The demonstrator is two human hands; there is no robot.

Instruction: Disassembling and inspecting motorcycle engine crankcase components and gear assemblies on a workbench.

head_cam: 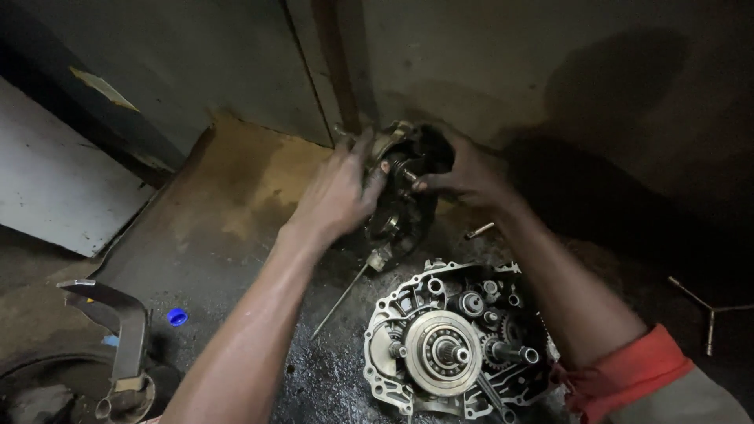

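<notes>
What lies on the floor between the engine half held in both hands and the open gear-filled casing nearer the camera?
In the head view, a thin metal rod lies slanted between the held engine half and the open casing, on oily floor.

I noted both forearms bare from the wrists up, slick and shining under the dim light. The left hand [339, 192] carried dark grease smears across its back and fingers. The right hand [469, 174] looked equally grimy, mostly in shadow. On the right arm I logged a faded red sleeve [628, 377] bunched up near the elbow, with grey cloth [691, 402] beneath it at the frame's corner.
</notes>
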